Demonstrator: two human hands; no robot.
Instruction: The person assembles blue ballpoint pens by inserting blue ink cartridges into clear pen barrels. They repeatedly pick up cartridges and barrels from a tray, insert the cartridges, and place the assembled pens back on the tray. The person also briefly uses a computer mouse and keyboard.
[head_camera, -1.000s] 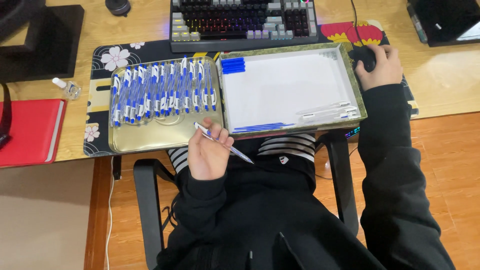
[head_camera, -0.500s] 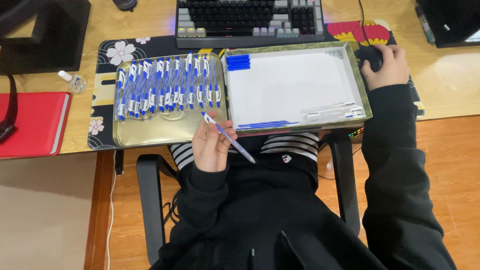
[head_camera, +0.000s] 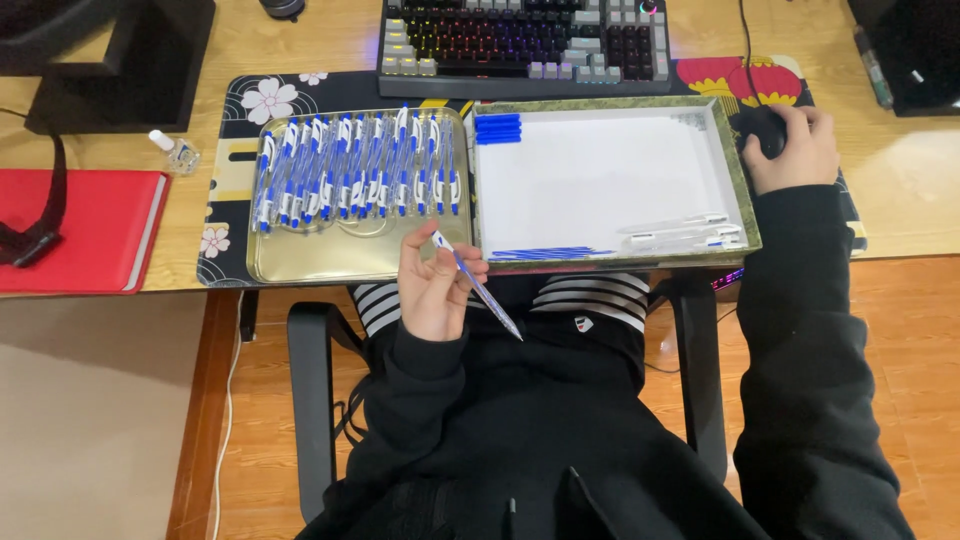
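Note:
My left hand (head_camera: 436, 285) holds a blue and white pen (head_camera: 478, 287) just below the desk's front edge, its tip slanting down to the right. In front of it lies a gold metal tray (head_camera: 310, 260) with a row of several blue and white pens (head_camera: 355, 170). To the right sits a white-lined shallow box (head_camera: 600, 180) with blue pen caps (head_camera: 497, 128) at its top left, thin blue refills (head_camera: 550, 254) along its near edge and clear pen barrels (head_camera: 685, 232). My right hand (head_camera: 795, 150) rests on a black mouse (head_camera: 765, 130).
A backlit keyboard (head_camera: 520, 45) lies behind the trays on a dark floral desk mat (head_camera: 235, 110). A red notebook (head_camera: 80, 230) and a small bottle (head_camera: 172, 150) sit at the left. A black monitor base (head_camera: 120, 70) stands far left. Below is the chair (head_camera: 310, 400) on wooden floor.
My left hand has shifted slightly and raised the pen nearer the gold tray's edge. The view has drifted a little. My right hand stays on the mouse.

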